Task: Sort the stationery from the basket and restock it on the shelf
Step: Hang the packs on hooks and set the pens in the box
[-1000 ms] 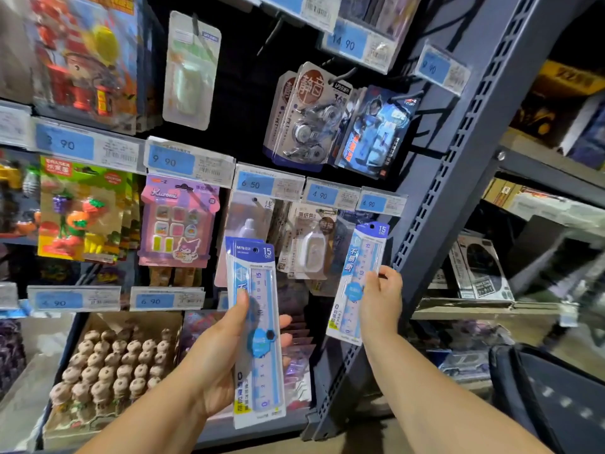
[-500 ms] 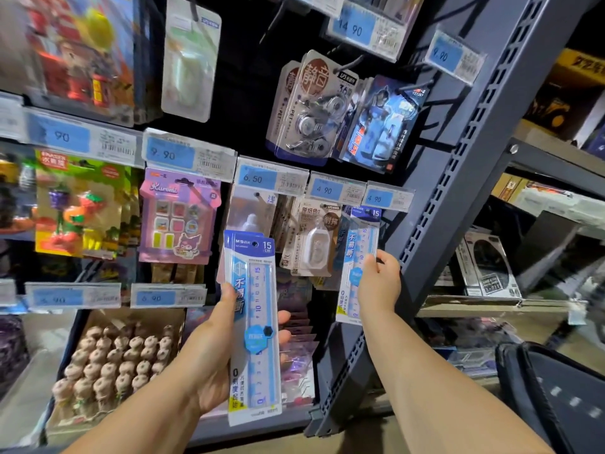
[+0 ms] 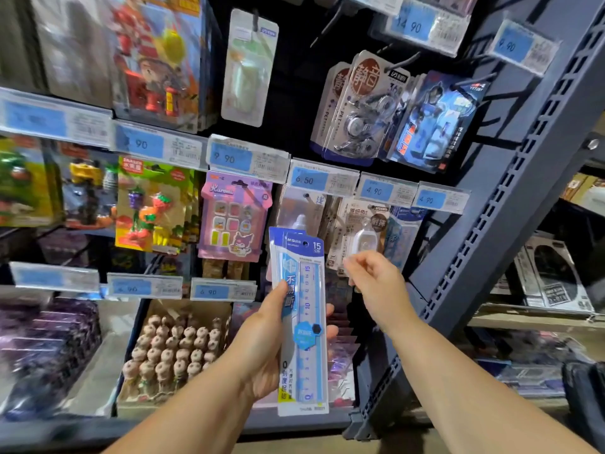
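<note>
My left hand grips packaged blue 15 cm rulers, held upright in front of the shelf; a second pack's edge shows behind the front one. My right hand hovers empty just right of the pack's top, fingers loosely curled. Another ruler pack hangs on a peg under the right 4.90 price tag, beside the shelf's grey upright.
Correction-tape packs hang above. A pink eraser card and fruit erasers hang at left. A box of brown figure-topped items sits on the lower shelf. A dark basket edge shows at lower right.
My right hand has let go of the ruler pack, which now hangs on the peg, and has moved left toward the packs in my left hand.
</note>
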Available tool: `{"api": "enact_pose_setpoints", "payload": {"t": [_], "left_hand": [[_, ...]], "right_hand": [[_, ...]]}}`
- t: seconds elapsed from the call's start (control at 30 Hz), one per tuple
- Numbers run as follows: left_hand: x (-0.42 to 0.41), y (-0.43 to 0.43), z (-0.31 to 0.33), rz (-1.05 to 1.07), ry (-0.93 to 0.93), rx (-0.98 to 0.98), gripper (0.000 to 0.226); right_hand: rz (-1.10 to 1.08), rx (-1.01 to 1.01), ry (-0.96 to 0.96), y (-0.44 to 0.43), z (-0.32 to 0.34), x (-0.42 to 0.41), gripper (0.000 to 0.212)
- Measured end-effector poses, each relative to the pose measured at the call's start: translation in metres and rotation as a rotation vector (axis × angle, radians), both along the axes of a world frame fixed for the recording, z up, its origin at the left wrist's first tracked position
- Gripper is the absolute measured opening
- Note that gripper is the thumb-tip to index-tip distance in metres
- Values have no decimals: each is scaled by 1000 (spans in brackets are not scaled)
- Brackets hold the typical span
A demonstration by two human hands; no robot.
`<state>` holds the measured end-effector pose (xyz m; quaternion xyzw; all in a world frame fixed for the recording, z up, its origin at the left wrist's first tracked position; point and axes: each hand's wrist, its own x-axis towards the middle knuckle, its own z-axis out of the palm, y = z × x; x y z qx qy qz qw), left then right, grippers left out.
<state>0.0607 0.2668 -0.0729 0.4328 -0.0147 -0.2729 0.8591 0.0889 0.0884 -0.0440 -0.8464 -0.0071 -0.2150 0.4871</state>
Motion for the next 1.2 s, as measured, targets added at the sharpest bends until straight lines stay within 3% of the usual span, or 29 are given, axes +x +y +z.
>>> {"api": "enact_pose_setpoints", "payload": {"t": [0.07,0.13,0.3,0.5,0.67,0.77,0.93,1.07,1.2], "left_hand": [[-1,0,-1,19,-38,13,41],[-2,0,-1,41,-73,20,39],[-1,1,-2,66,-108,11,42],[0,3,-4,43,-104,0,42],[-1,4,-4,-3,-90,-39,40],[1,4,-4,-8,-52,-107,37],[-1,2,-7,8,-89,-77,28],[-2,-1,-7,64,-135,4,31],[-1,-2,-5,92,-151,3,30]], "right_hand": [[228,8,157,15,-2,-8,10],[303,32,246,22,-11,-10,19],[134,-27,168,27,-15,-9,24],[132,66,212,30,-13,-10,22],[261,351,248,31,-12,-12,8],[278,462,233,28,-10,-12,10],[190,433,196,26,-12,-9,17],[277,394,231,23,-12,-14,17],[416,313,278,10,-15,-22,42]]}}
